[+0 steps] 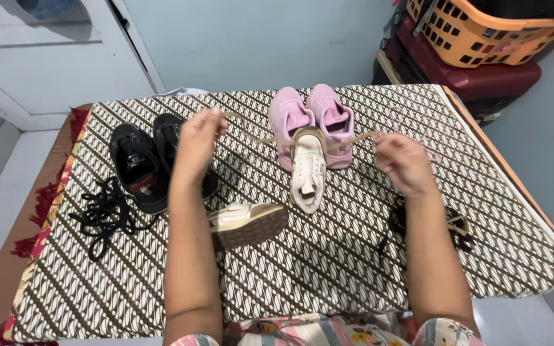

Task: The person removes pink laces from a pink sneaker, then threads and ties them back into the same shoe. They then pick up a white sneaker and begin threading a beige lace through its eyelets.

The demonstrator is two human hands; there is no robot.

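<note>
Both ends of the tan shoelace [270, 139] were pinched, one in my left hand [197, 142] and one in my right hand [404, 163]. I saw it as a thin, flat, pale strand. It ran taut across the white sneaker [307, 172], which lay on the patterned mat [328, 269] just before the pink sneakers [312, 122].

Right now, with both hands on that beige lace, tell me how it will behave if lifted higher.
The lace is likely floppy: it only runs straight where the left hand and right hand pull it. It looks thin, so probably very light. It seems threaded through the white shoe, so lifting may tug or tip that shoe.
</note>
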